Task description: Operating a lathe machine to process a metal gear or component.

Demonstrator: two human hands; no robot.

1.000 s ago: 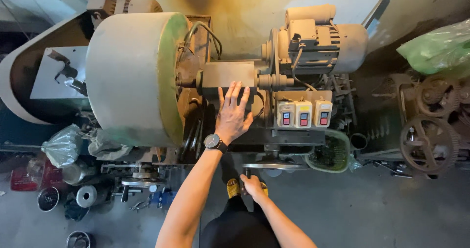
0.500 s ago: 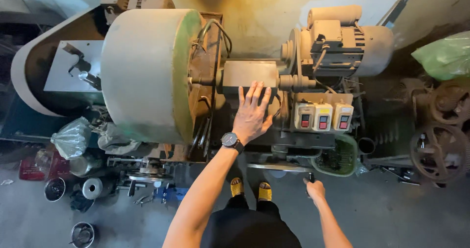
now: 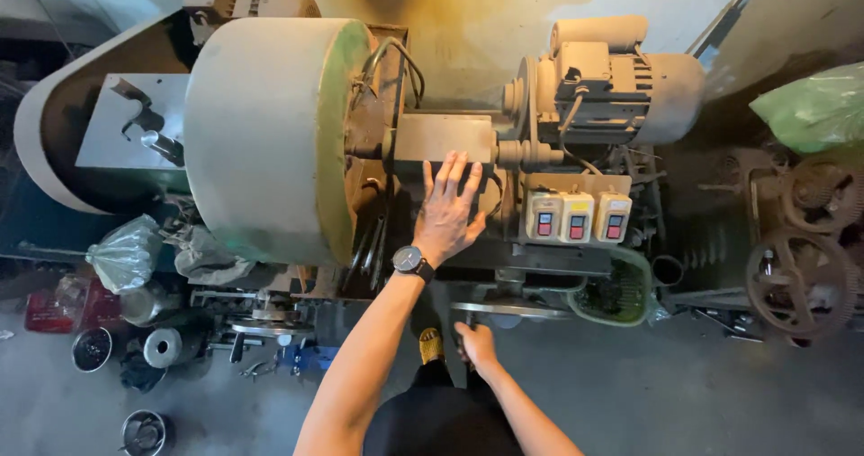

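Observation:
My left hand (image 3: 447,211), with a dark wristwatch (image 3: 412,261) on its wrist, lies flat with fingers spread on the housing (image 3: 443,138) of a large old machine. That spot sits between a big pale drum (image 3: 261,136) and an electric motor (image 3: 612,82). Just right of the hand is a box with three switches (image 3: 577,216). My right hand (image 3: 475,343) hangs low in front of the machine, under a metal bar (image 3: 504,308), fingers curled; whether it holds anything is unclear. A yellow shoe (image 3: 431,345) shows beside it.
A green basket (image 3: 621,296) hangs below the switches. Rusty handwheels (image 3: 801,280) stand at the right under a green plastic bag (image 3: 814,109). Tins, metal parts and a clear bag (image 3: 126,253) crowd the floor at the left. Grey concrete floor (image 3: 684,393) lies lower right.
The view has drifted, so the machine sits slightly more to the right. My left hand stays flat on the housing. My right hand has moved left, back near my feet.

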